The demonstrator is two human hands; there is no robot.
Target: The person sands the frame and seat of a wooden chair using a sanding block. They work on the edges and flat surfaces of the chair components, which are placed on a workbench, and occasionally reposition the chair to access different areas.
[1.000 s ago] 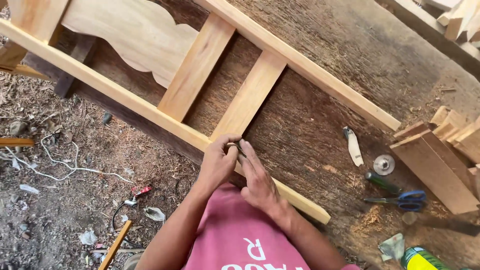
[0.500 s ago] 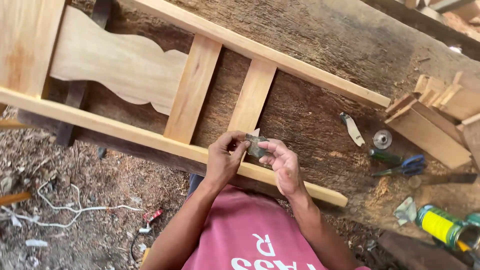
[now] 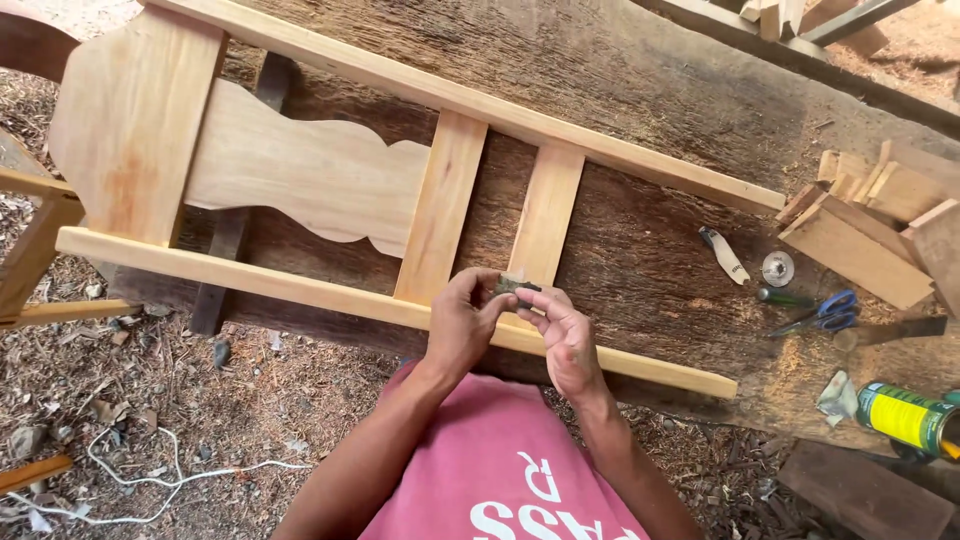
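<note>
1. Ground, left of the workbench: a white cord [image 3: 170, 478] lies in loops among wood chips and litter.
2. Workbench [image 3: 660, 100]: a rough, dark wooden slab that carries everything below.
3. Wooden frame [image 3: 330, 175]: pale, unfinished wood, lying flat across the slab. Its wide shaped panel overhangs the slab's left end. Two long rails run from there toward the right, joined by two short crosspieces near the middle. The near rail lies along the slab's front edge.
4. Left hand [image 3: 462, 325]: over the near rail, just right of the first crosspiece. Thumb and fingertips are closed in a pinch on the left end of a small dark piece [image 3: 515, 287].
5. Small dark piece: held above the near rail, at the foot of the second crosspiece, between the two hands. Its kind cannot be told.
6. Right hand [image 3: 566, 338]: touching the left hand at the fingertips. Fingers are curled, pinching the right end of the same piece.
7. Right part of the slab: a small white-handled tool [image 3: 726, 256], a round metal disc [image 3: 777, 268] just beside it, and blue-handled scissors [image 3: 822, 312] nearer the front edge.
8. Back right corner: a stack of cut wood blocks [image 3: 870, 225].
9. Front right corner: a green-and-yellow can [image 3: 908, 418] lying on its side.
</note>
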